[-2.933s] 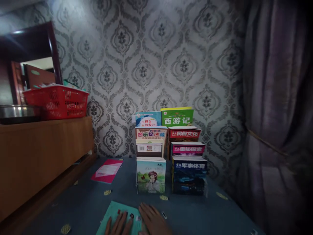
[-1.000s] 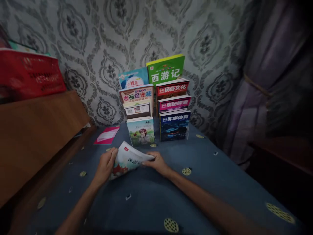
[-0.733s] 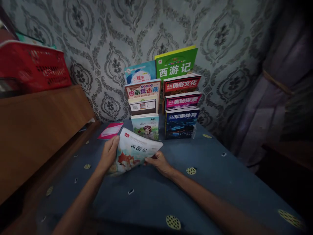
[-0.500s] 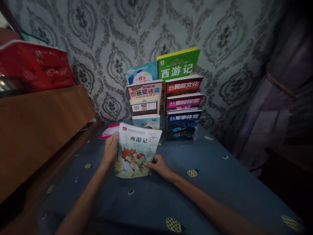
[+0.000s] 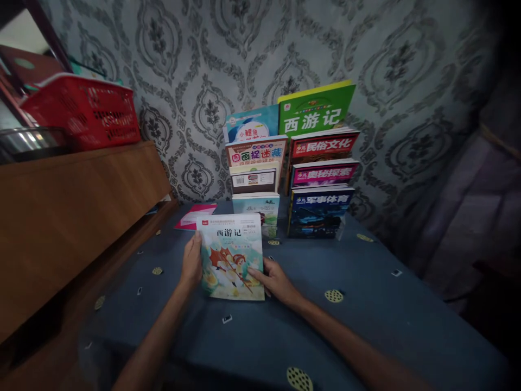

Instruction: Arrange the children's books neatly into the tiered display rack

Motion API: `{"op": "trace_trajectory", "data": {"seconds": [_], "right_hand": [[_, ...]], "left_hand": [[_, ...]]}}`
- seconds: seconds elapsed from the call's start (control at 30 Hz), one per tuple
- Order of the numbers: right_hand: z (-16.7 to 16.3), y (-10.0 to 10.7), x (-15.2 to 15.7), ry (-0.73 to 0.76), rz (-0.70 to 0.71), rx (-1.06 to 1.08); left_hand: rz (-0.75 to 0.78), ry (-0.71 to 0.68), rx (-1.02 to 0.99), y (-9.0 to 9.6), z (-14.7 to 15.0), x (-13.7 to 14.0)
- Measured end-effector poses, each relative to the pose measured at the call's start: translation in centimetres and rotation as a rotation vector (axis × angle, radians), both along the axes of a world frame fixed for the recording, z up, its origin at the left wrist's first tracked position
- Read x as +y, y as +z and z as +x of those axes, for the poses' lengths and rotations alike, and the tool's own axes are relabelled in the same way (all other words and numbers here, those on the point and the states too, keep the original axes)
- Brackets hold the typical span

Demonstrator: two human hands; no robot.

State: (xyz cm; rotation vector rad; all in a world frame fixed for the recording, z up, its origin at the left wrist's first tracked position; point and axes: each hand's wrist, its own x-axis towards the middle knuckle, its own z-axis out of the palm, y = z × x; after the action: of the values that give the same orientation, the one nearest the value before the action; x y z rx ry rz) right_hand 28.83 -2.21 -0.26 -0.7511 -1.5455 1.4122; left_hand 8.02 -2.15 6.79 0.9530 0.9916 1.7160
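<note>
A thin paperback book [image 5: 232,258] with a pale cover and a cartoon figure in a red cape is held up over the table, its front facing me. My left hand [image 5: 192,260] is closed on its left edge, with most fingers hidden behind. On the lower right edge, my right hand [image 5: 277,279] grips it, thumb on the cover and fingers behind. Just beyond stand two stepped columns of books, with a pale book [image 5: 260,206] at the front left and a dark blue book [image 5: 319,217] at the front right.
A pink book [image 5: 193,215] lies flat at the table's left. The blue patterned tablecloth [image 5: 358,326] covers the table. A wooden cabinet [image 5: 81,206] at left bears a red basket [image 5: 97,111] and a metal bowl [image 5: 35,142]. A curtain [image 5: 456,206] hangs at right.
The held book has turned from a tilt to nearly straight, facing me more squarely. My view has shifted slightly left, so the scene appears farther right. Both hands keep their hold.
</note>
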Motion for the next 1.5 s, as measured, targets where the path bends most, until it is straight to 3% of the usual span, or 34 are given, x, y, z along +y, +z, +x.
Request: {"op": "trace_trajectory", "data": {"seconds": [0.33,0.67,0.87,1.0,1.13,1.2,1.27,1.37,1.5], "right_hand": [[-0.6,0.6,0.0,-0.019,0.078,0.026],[-0.6,-0.2,0.1,0.001,-0.04,-0.005],[-0.1,1.1,-0.2,0.029,0.0,0.031],[-0.3,1.3,-1.0,0.063,-0.135,0.028],[-0.5,0.3,-2.1,0.138,-0.305,0.017],[-0.2,-0.2,-2.5,0.152,-0.335,-0.016],[0.6,-0.3,-2.6,0.155,-0.312,-0.121],[2.0,0.5,-2.5,0.086,-0.118,-0.535],[1.5,2.7,-2.4,-0.264,0.278,-1.118]], "left_hand": [[-0.187,-0.06,0.057,-5.5,-0.9,-2.3],[-0.19,-0.025,0.028,-5.7,-1.1,-2.1],[-0.308,-0.009,-0.038,-5.7,-0.7,-2.3],[-0.405,0.031,0.021,-6.2,-1.3,-3.4],[-0.442,-0.108,0.253,-6.8,-3.4,-5.2],[-0.465,-0.208,0.504,-6.8,-4.9,-5.7],[-0.423,-0.218,0.806,-6.3,-6.2,-5.6],[-0.229,-0.041,1.158,-5.5,-7.2,-4.5],[-0.024,0.131,1.368,-5.8,-6.5,-2.6]]}}
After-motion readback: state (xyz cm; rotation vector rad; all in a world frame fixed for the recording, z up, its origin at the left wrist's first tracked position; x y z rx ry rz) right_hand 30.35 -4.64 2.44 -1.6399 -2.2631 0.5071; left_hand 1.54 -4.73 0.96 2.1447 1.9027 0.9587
